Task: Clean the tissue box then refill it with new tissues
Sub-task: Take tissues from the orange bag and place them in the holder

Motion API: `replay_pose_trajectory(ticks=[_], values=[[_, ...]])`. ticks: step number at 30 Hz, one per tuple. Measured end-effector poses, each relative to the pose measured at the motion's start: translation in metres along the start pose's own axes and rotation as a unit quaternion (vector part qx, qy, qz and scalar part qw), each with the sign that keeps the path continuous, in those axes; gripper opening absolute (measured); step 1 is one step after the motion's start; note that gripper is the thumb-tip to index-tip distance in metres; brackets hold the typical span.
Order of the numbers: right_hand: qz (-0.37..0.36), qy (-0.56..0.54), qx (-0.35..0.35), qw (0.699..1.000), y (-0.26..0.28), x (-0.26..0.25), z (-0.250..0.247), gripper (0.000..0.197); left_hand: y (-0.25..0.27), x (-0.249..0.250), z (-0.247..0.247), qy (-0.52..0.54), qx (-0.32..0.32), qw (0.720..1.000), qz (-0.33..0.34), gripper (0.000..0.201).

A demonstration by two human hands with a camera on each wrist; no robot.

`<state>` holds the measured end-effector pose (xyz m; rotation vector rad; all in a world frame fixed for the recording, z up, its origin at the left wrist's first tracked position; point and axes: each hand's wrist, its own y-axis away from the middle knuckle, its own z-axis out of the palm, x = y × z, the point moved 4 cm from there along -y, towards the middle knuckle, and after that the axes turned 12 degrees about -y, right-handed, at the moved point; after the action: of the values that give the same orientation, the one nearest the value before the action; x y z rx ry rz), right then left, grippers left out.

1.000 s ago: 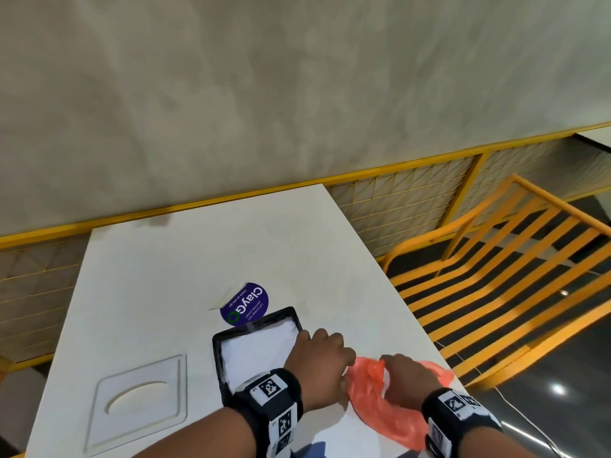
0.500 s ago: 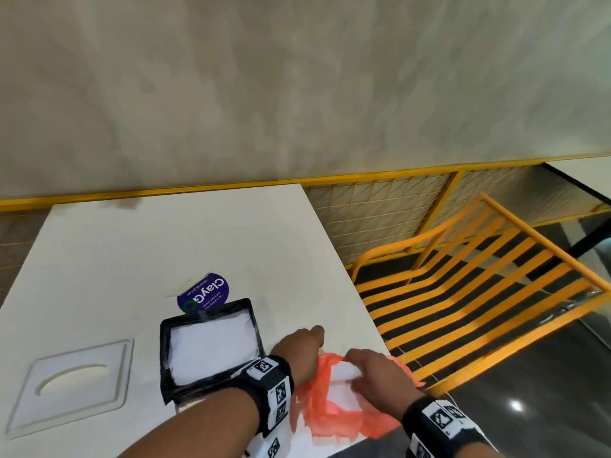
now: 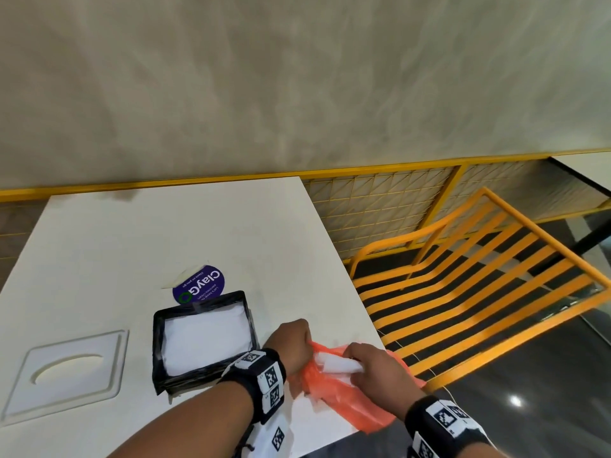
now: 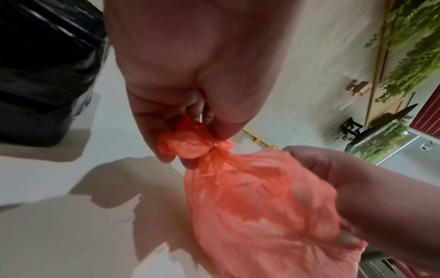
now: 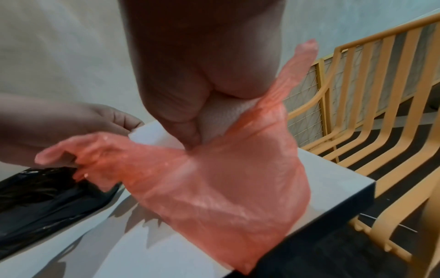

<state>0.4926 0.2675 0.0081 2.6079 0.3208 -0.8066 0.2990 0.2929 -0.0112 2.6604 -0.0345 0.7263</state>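
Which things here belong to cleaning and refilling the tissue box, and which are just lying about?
Part of the job:
black tissue box, open
white lid with oval slot
orange plastic bag, pinched by left hand
white tissues, gripped by right hand

Lying about:
purple ClayGo sticker
orange slatted bench

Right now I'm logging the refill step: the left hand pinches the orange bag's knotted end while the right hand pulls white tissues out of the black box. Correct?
Not quite. The right hand grips white tissues inside the orange bag, not the black box; the right wrist view shows it. The left hand does pinch the knotted end.
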Motion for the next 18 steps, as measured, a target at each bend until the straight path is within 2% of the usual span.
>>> replay_pose_trajectory(ticks=[4, 7, 14, 18], values=[[-0.010, -0.012, 0.009, 1.000, 0.002, 0.003, 0.000, 0.035, -0.002, -0.005, 0.001, -0.017, 0.000, 1.000, -0.022, 0.019], [-0.013, -0.013, 0.006, 1.000, 0.004, 0.004, -0.001, 0.028, -0.001, -0.004, 0.002, -0.073, -0.014, 0.997, 0.008, 0.014], [-0.003, -0.056, 0.017, 0.998, 0.001, 0.016, -0.008, 0.037, -0.001, -0.004, 0.018, -0.099, -0.047, 0.992, 0.054, 0.034], [-0.006, -0.098, 0.015, 0.995, 0.005, 0.018, -0.014, 0.034, -0.002, -0.001, 0.018, -0.105, -0.063, 0.991, 0.050, 0.034]])
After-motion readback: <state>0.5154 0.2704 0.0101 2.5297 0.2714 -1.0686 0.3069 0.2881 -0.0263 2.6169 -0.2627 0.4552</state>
